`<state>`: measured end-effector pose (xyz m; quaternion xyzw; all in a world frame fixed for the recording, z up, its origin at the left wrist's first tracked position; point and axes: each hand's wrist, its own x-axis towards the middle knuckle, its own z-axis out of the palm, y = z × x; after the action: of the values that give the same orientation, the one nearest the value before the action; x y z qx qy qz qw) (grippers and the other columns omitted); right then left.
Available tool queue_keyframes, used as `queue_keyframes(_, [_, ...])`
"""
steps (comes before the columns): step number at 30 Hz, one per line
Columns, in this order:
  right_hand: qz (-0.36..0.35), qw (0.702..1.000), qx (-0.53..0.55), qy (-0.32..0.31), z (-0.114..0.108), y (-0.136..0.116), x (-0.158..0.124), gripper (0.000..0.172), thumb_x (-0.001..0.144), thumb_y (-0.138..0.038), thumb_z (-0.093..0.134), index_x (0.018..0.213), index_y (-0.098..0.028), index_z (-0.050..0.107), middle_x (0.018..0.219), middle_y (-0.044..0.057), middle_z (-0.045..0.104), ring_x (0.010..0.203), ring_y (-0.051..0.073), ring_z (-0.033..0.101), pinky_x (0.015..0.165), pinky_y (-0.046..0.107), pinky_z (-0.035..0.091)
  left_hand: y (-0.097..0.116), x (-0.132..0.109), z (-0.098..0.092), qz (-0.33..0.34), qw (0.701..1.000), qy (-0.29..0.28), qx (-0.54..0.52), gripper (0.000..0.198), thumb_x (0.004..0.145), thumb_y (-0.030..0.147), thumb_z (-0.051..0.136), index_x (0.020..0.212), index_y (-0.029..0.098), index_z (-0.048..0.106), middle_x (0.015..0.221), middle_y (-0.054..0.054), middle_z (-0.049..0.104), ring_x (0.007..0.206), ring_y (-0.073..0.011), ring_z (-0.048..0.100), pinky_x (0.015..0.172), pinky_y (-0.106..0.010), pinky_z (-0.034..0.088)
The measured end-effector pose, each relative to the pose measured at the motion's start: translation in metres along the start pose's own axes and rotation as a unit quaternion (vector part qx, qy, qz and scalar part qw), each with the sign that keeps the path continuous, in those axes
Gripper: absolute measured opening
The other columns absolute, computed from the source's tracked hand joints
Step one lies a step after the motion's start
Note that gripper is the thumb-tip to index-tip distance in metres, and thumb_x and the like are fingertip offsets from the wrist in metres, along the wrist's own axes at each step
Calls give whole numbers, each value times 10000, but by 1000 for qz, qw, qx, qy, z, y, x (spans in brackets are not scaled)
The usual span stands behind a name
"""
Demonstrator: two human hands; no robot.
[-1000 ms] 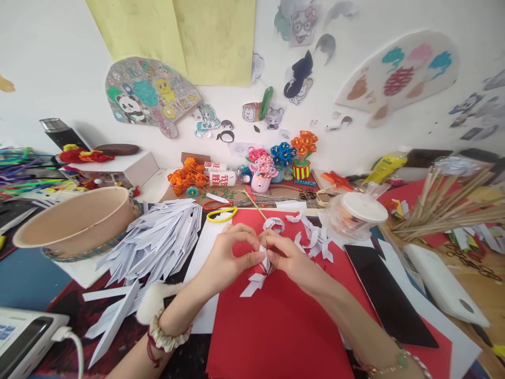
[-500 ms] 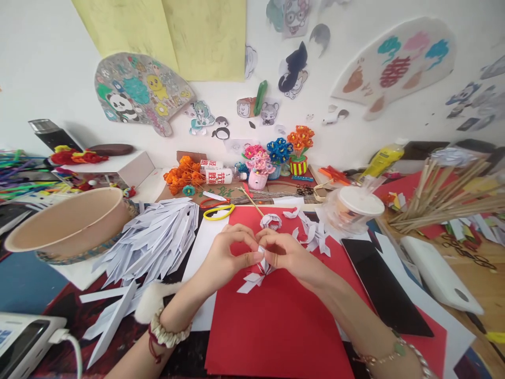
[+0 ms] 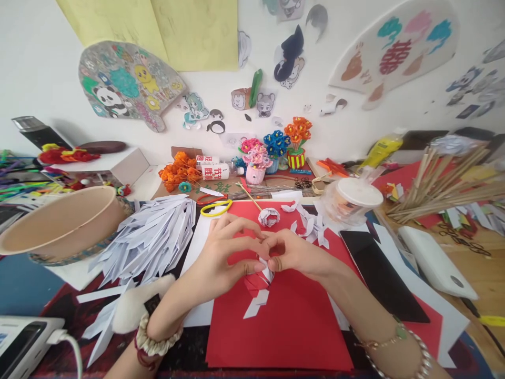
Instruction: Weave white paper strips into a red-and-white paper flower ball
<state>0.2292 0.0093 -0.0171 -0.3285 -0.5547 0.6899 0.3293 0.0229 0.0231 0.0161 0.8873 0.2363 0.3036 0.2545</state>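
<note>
Over the middle of a red paper sheet [image 3: 276,337], a small folded white paper piece [image 3: 262,297] with a loose strip end hangs below my fingertips. My right hand [image 3: 290,252] pinches its top between thumb and forefinger. My left hand [image 3: 226,252] has its thumb on the side of the same piece, with the other fingers curved above; part of the grip is hidden. Just beyond my hands lies a white paper flower [image 3: 269,216] on a thin stick [image 3: 249,196]. Loose white paper pieces [image 3: 311,225] rest to its right.
A heap of white paper strips [image 3: 153,237] lies left, beside a tan bowl [image 3: 59,221]. Yellow-handled scissors [image 3: 216,207] lie behind my left hand. On the right are a black tablet-like slab [image 3: 384,276], a lidded cup [image 3: 353,197] and wooden sticks [image 3: 430,189]. Flower pots [image 3: 255,173] stand at the back.
My left hand has opened wider and its fingers have lifted off the paper piece's top. The strip end now hangs more downward. The whole view has shifted slightly.
</note>
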Motion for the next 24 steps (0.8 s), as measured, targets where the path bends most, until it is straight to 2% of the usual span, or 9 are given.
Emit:
queue_keyframes(4, [3,1000,17,-14,-2,2,0,311,661,-450,885,687,-177,737,891,14,592,832,170,542,740,311,419,1,0,1,-7,1000,20,-4,81,843,169,750,811,240,727,1043,-2,674,966,-205,504,910,-367,332])
queue_keyframes(7, [0,1000,17,-12,-2,-2,-2,329,722,-490,838,737,-174,747,896,27,615,849,177,562,751,316,436,2,0,1,-14,999,51,2,148,872,189,715,736,246,722,976,-1,704,926,-213,509,887,-386,343])
queue_keyframes(10, [-28,997,-39,54,2,-8,-6,286,804,-457,784,924,-202,741,985,55,666,934,205,594,816,348,468,3,-1,-1,-38,995,92,24,188,889,243,693,703,258,713,919,-9,709,896,-226,521,848,-396,360])
queue_keyframes(12, [-70,985,-90,132,6,-13,-9,393,775,-432,819,1095,-245,687,1141,66,655,1046,229,596,897,378,483,4,-2,-2,-46,989,131,47,175,887,258,694,712,261,704,906,-11,698,891,-229,523,830,-393,365])
queue_keyframes(13, [-95,975,-125,159,9,-15,-11,418,760,-438,828,1103,-254,674,1164,70,644,1068,242,596,910,390,491,5,-3,-2,-46,986,151,59,159,886,255,693,726,260,699,903,-10,690,889,-227,522,823,-388,367])
queue_keyframes(16, [-146,934,-253,205,20,-17,-15,323,774,-435,819,1026,-276,694,1150,65,632,1108,271,592,933,412,496,9,-5,-1,-44,975,196,95,123,886,210,685,773,257,678,907,-4,669,880,-215,514,810,-369,366])
queue_keyframes(20, [-199,900,-307,236,30,-17,-18,259,814,-385,797,1033,-298,690,1148,54,636,1149,278,595,981,419,488,11,-7,2,-50,972,209,101,138,899,165,659,799,261,658,936,1,644,898,-207,510,825,-358,366])
queue_keyframes(22, [-193,910,-279,239,29,-15,-19,294,815,-382,796,1075,-312,680,1220,53,615,1204,281,568,1020,425,472,11,-8,2,-56,972,209,86,135,908,173,651,805,260,648,941,3,632,901,-204,512,833,-356,365])
queue_keyframes(24, [-154,942,-205,218,24,-13,-19,452,792,-413,811,1198,-329,630,1309,57,576,1239,280,546,1035,427,470,11,-8,2,-59,974,207,66,130,919,176,640,818,259,640,948,4,622,908,-199,516,844,-352,365])
